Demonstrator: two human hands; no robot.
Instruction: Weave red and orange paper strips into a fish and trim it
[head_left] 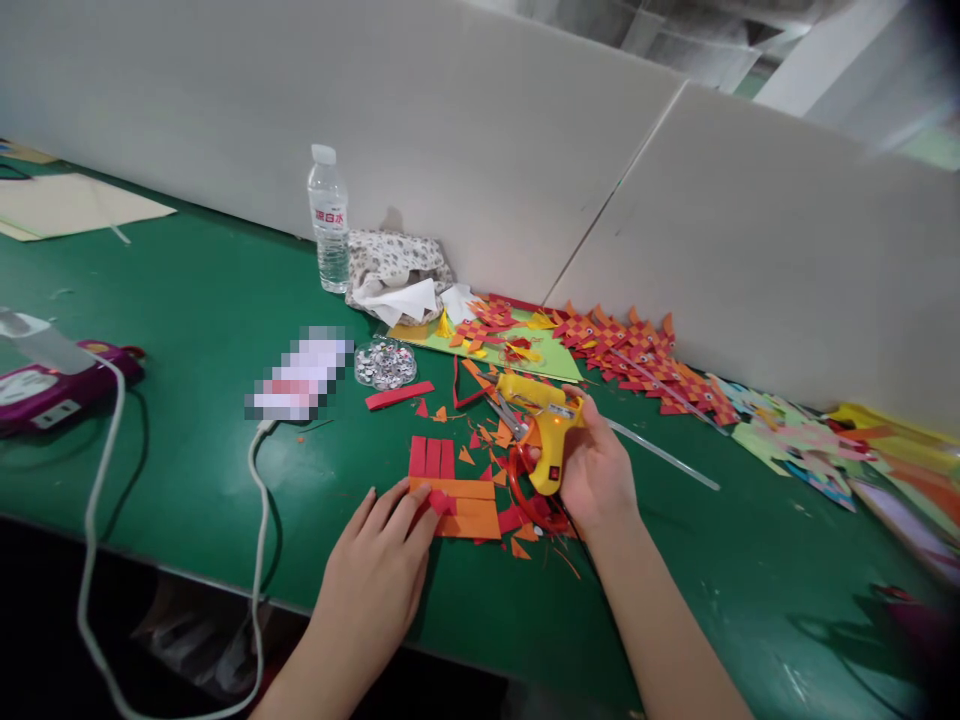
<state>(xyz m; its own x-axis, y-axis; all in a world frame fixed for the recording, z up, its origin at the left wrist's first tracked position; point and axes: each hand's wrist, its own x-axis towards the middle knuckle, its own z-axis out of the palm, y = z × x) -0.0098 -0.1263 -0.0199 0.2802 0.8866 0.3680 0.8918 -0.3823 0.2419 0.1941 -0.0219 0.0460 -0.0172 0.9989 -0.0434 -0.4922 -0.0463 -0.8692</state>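
Observation:
My right hand (600, 470) is closed around a yellow hot glue gun (553, 440), whose nozzle points left and away from me. My left hand (386, 560) lies with fingers stretched over orange strips (472, 518), beside a small red piece at its fingertips. The thumb is mostly hidden. Several red strips (433, 458) stand side by side just beyond the orange ones, crossing under them. Partly under the glue gun are scissors (508, 415) with red handles. Red and orange scraps (480, 437) are scattered around them.
Finished-looking red and orange woven fish shapes (637, 350) pile along the partition. Left of them stand a water bottle (330, 230), a patterned pouch (397, 262) and a clear dish of small eyes (385, 363). A white cable (259, 500) runs to a blurred-out phone (304, 375). A glue stick (664, 455) lies right.

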